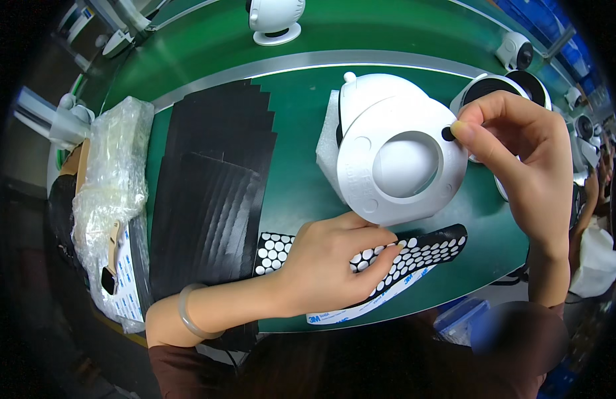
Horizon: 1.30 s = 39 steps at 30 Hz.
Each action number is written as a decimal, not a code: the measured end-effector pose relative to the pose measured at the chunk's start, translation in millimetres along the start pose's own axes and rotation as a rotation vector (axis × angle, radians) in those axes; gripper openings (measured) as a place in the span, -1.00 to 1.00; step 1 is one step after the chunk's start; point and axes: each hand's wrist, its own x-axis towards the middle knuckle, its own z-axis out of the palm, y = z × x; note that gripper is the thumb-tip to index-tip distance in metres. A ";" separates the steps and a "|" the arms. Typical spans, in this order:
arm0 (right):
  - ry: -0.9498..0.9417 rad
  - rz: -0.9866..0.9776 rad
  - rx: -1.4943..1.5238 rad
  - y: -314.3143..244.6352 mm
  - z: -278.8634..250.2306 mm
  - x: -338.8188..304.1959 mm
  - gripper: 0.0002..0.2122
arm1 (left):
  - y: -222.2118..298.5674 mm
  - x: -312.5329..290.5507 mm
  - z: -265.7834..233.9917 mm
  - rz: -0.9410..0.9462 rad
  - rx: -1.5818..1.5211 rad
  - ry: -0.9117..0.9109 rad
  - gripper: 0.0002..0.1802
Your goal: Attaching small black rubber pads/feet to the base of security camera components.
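Observation:
A white round-bodied device [381, 90] lies tipped over, its ring-shaped base [358, 183] facing me. Shallow round recesses mark the base around its large central hole. Between the thumb and forefinger of my right hand [520, 146] is a small black round pad [447, 133], touching the base's right rim. My left hand [331, 263] rests just below the base, its thumb and fingers closed on a black sheet of round pads [431, 251] with white dots. White backing paper [381, 306] with blue print shows under that sheet's lower edge.
Black flat sheets [208, 153] are stacked left of the device. Beyond them lies a clear plastic-wrapped bundle [115, 159]. White foam [328, 149] sits behind the device. More white devices [487, 86] stand at right, and another [276, 20] sits beyond the metal rail [308, 60].

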 end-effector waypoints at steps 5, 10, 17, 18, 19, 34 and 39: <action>0.050 -0.055 -0.013 5.2 -1.5 1.9 -0.86 | 2.8 2.3 -0.9 0.004 0.009 -0.023 -0.88; -0.079 -0.006 0.175 13.6 -22.7 14.2 -0.70 | 9.4 0.1 -5.6 0.004 -0.013 -0.060 -0.89; -0.079 -0.453 -0.261 -8.1 0.8 -53.7 -0.87 | 27.1 -1.7 -25.1 -0.135 -0.201 0.002 -0.89; -0.064 -0.454 -0.246 -4.5 5.6 -57.3 -0.85 | 27.4 -2.0 -27.4 -0.135 -0.200 0.004 -0.89; -0.062 -0.494 -0.262 0.3 7.1 -59.1 -0.82 | 27.3 -1.5 -28.3 -0.128 -0.192 -0.029 -0.88; -0.223 -0.289 0.043 8.5 12.5 -57.6 -0.85 | 41.8 4.2 -38.0 0.061 0.071 -0.229 -0.86; -0.184 -0.358 0.028 8.0 20.8 -57.8 -0.86 | 44.3 1.4 -37.3 -0.013 0.007 -0.175 -0.92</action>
